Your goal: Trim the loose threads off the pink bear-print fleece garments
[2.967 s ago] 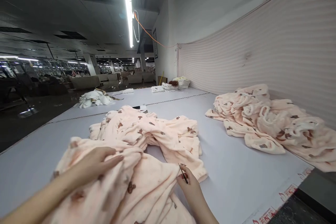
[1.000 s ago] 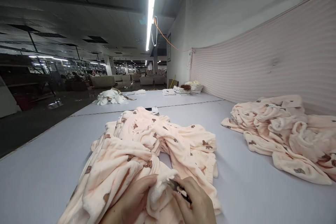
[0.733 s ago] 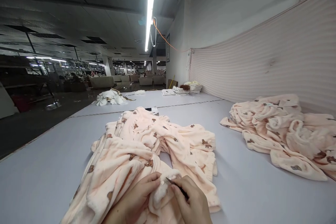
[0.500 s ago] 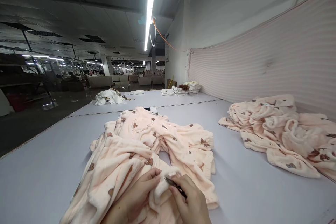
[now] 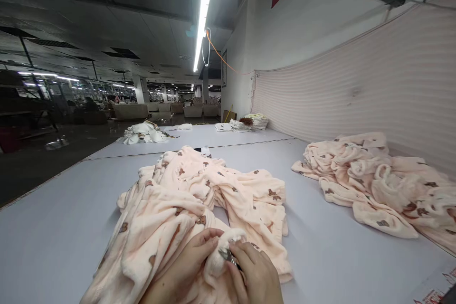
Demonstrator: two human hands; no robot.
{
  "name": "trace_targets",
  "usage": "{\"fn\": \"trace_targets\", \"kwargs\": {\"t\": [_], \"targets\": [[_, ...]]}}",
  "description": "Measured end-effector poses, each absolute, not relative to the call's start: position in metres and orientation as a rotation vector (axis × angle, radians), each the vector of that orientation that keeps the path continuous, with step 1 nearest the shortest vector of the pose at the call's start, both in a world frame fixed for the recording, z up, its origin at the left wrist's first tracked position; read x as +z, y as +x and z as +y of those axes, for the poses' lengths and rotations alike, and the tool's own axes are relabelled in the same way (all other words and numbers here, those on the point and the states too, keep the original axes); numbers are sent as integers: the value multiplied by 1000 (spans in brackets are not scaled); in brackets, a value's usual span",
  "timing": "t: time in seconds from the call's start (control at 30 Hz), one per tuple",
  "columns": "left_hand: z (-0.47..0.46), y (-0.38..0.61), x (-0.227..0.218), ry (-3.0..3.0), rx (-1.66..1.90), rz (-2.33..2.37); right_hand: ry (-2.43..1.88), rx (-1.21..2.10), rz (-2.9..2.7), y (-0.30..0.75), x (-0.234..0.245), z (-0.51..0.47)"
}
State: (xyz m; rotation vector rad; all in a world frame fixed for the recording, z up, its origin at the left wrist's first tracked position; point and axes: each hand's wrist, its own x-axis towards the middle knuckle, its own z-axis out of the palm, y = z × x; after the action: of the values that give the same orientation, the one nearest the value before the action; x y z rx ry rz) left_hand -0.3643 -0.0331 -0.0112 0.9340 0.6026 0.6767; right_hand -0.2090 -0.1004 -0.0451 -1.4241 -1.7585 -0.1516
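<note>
At 6 o'clock, close to us, our left hand [image 5: 185,266] has its grip pinched shut on a fluffy fold of the peach fleece garment [image 5: 199,199], thumb and fingers pressing the pale edge up into a small ridge. Our right hand [image 5: 254,278] meets it from the 5 o'clock side, its grip closed around a small metal tool [image 5: 225,254] whose tip touches that same fold, just beside the left fingertips; we cannot tell whether the tool's blades are apart or together. The garment, printed with little brown bears, lies crumpled on the pale grey surface [image 5: 71,209] and spreads from our hands out toward 12 o'clock. Well apart from it, at 3 o'clock, a heap of matching peach garments [image 5: 374,180] sits against the striped cloth wall [image 5: 356,80]. Farther off, a white bundle [image 5: 140,133] lies at 11 o'clock and some folded stacks [image 5: 249,122] rest near 12 o'clock, under a long ceiling light [image 5: 204,4]
</note>
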Motion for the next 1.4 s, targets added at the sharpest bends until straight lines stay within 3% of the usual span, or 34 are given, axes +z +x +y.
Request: {"fn": "trace_targets", "kwargs": {"t": [0.1, 0.27, 0.33, 0.57, 0.83, 1.0, 1.13, 1.27, 1.4], "targets": [[-29, -369, -5, 1051, 691, 650, -1456, 5, -1528, -204, -49, -100], [7, -393, 16, 1225, 1195, 770, -1559, 525, -962, -169, -71, -102], [14, -394, 16, 1265, 1236, 760, -1542, 642, -899, -161, -79, -99], [-32, -345, -14, 1639, 923, 802, -1361, 773, -957, -183, -58, -82], [21, -416, 31, 1461, 1048, 818, -1481, 890, -1016, -192, -62, -124], [15, -430, 33, 1624, 997, 802, -1470, 902, -1078, -210, -51, -132], [-29, -436, 11, 1895, 907, 840, -1501, 856, -1151, -203, -55, -158], [-56, -453, -52, 2676, 639, 523, -1727, 723, -1331, -195, -81, -179], [-15, -456, -104, 2803, 932, 385, -1824, 614, -1537, -196, -81, -168]]}}
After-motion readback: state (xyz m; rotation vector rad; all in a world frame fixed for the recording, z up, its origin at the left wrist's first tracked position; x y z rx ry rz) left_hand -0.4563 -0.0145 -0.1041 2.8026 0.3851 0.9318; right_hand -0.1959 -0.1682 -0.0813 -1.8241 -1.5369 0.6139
